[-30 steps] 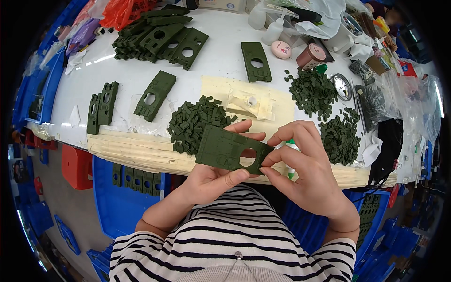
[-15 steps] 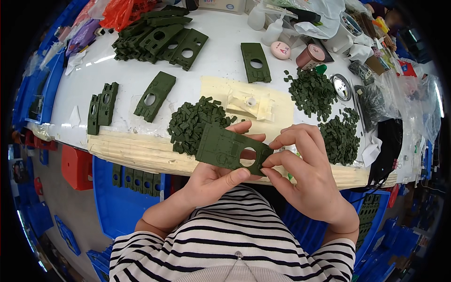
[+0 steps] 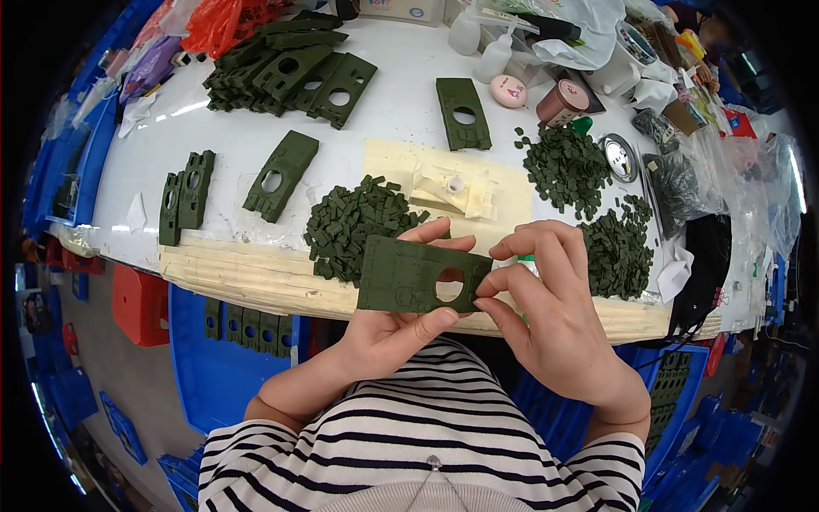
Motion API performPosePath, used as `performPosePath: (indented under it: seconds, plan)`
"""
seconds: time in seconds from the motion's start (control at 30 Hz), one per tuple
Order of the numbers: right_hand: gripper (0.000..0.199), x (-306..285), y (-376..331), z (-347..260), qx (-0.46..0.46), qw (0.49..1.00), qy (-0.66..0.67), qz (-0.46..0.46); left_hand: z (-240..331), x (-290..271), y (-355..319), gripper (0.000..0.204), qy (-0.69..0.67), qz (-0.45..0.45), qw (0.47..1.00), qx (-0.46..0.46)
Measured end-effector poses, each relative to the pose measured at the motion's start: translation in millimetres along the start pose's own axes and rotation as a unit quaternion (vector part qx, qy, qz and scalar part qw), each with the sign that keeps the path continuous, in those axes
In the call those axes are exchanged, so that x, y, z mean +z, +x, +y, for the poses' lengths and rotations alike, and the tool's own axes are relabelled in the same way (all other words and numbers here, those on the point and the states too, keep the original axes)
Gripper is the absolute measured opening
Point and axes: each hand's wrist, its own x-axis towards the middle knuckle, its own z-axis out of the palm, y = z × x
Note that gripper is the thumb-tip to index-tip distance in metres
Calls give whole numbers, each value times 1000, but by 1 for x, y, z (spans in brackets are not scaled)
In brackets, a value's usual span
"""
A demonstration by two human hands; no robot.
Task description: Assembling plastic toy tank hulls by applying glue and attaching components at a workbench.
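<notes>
A person's left hand (image 3: 388, 328) pinches a flat dark green plastic plate with a round hole (image 3: 422, 276), thumb below and fingers behind. The right hand (image 3: 546, 316) presses fingertips against the plate's right edge, beside the hole. The plate is held level just above the near table edge. Beyond the hands lie heaps of small green plastic pieces (image 3: 354, 224); farther left, a stack of similar green plates (image 3: 286, 68). Judging by these, much work remains.
</notes>
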Motion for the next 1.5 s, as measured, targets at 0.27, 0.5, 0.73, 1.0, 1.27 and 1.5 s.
performPosePath:
  seconds: [0.27, 0.5, 0.73, 1.0, 1.27, 1.5]
  plan:
    - [22, 0, 1, 0, 2, 1000, 20, -16, 1, 1, -1, 68, -89, -3, 996, -18]
    - [21, 0, 1, -2, -8, 1000, 4, 7, 2, 0, -1, 74, -85, 1, 996, -32]
    - [23, -2, -1, -3, -9, 999, 18, 32, 7, 1, 0, 77, -81, 9, 996, -39]
    - [36, 3, -16, -6, -29, 996, -24, 82, 7, 0, 3, 79, -122, 30, 991, -38]
    - [40, 29, -26, -3, -67, 977, -112, 167, 6, 2, 4, 82, -112, 28, 993, -32]
    - [54, 33, -30, 4, -57, 978, -22, 201, 6, -4, 8, 87, -142, 0, 988, -59]
